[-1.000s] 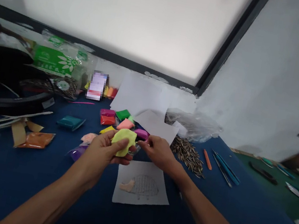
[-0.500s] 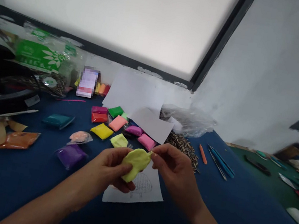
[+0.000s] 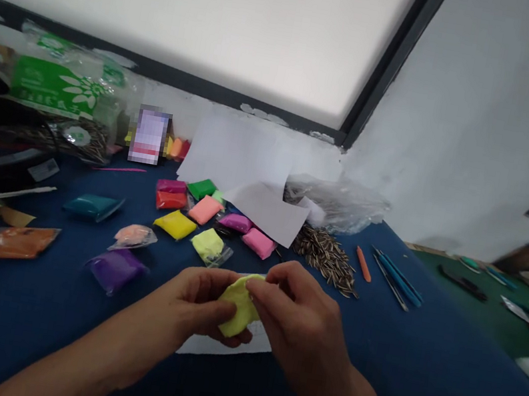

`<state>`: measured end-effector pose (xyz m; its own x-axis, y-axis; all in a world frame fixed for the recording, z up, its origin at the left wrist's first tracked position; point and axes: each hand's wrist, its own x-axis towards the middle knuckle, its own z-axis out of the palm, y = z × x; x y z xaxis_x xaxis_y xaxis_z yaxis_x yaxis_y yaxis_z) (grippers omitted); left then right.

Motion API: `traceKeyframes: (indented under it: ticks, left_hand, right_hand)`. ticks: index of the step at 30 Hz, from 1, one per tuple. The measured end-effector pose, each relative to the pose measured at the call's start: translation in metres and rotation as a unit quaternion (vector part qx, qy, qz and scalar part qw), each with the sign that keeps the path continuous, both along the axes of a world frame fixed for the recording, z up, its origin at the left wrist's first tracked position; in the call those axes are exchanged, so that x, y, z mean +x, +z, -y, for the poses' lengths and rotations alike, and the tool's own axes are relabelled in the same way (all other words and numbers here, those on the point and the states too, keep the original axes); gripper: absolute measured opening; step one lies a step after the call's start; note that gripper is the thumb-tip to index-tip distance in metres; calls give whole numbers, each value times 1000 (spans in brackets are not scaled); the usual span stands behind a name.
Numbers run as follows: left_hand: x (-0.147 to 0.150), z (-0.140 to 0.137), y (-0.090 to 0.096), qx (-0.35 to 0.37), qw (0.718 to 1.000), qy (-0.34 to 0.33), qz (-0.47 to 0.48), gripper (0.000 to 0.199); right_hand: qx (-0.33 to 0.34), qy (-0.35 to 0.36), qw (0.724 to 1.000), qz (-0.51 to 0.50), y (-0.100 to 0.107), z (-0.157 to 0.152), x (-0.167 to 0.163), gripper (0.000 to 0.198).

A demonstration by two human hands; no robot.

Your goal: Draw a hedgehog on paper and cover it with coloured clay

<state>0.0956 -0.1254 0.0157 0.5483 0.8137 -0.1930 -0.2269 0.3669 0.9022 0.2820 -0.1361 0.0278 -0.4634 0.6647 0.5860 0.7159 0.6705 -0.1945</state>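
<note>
Clay (image 3: pixel 240 309), pale yellow, sits between both hands above the paper (image 3: pixel 204 346), already flattened but uneven at the rim; I judge the shaping partway, this piece not laid down. The left hand (image 3: pixel 199 302) clamps it, thumb in front; the right hand (image 3: pixel 307 323) pinches its upper right edge. Table (image 3: pixel 436 382) on either side gives sideways room, its right edge well apart. Beyond, packets (image 3: pixel 259 243) crowd forward reach, then seeds (image 3: pixel 324 257), then the wall (image 3: pixel 464 123).
</note>
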Motion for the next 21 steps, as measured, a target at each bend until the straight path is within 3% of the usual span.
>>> traceKeyframes:
  ticks: [4,10,15,18,21]
  left_hand:
    - [0,1,3,8,1000,-15,14,33]
    - [0,1,4,18,1000,-22,-1,35]
    - [-3,-1,2,27,1000,-7,-5,34]
    - [-6,-1,2,17,1000,11,-4,35]
    - [-6,-2,3,16,1000,13,-11,35]
  right_hand:
    - [21,6,999,26,-3,3,-1,26]
    - [-44,27,997,-49,3,4,1,20]
    - [-121,32,973,-192,11,5,2,12]
    - [-133,12,959,-249,15,7,2,11]
    - [-139,40,949,-280,17,11,4,20]
